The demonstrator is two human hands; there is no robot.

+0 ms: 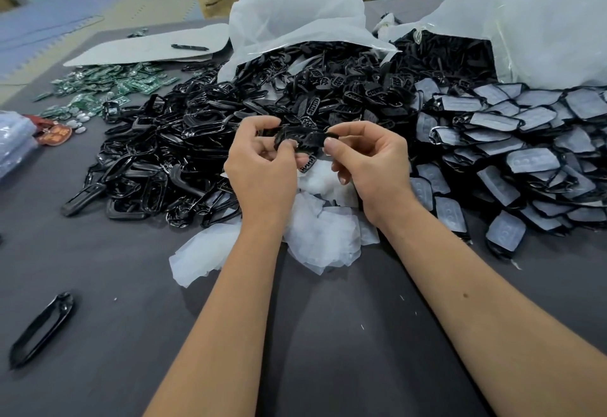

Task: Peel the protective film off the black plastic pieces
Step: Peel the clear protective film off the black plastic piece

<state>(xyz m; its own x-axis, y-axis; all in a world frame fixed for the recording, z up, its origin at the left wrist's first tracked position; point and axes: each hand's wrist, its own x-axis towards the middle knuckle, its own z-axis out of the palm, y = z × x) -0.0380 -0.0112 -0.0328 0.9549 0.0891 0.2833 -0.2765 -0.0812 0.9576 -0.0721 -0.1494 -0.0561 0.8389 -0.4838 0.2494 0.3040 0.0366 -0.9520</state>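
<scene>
Both your hands meet at the frame's centre, pinching one black plastic piece (303,138) between them: your left hand (262,167) curls thumb and fingers round its left end, your right hand (368,160) grips its right end. Below them lies a heap of peeled film (315,229) on the grey table (131,268). Film-covered pieces (512,153) spread at right, bare black ones (184,153) at left.

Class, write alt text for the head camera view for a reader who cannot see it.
Two hands, left hand and right hand, hold one black plastic piece above a grey table. Peeled film scraps lie beneath, black pieces heaped left, film-covered pieces right.
</scene>
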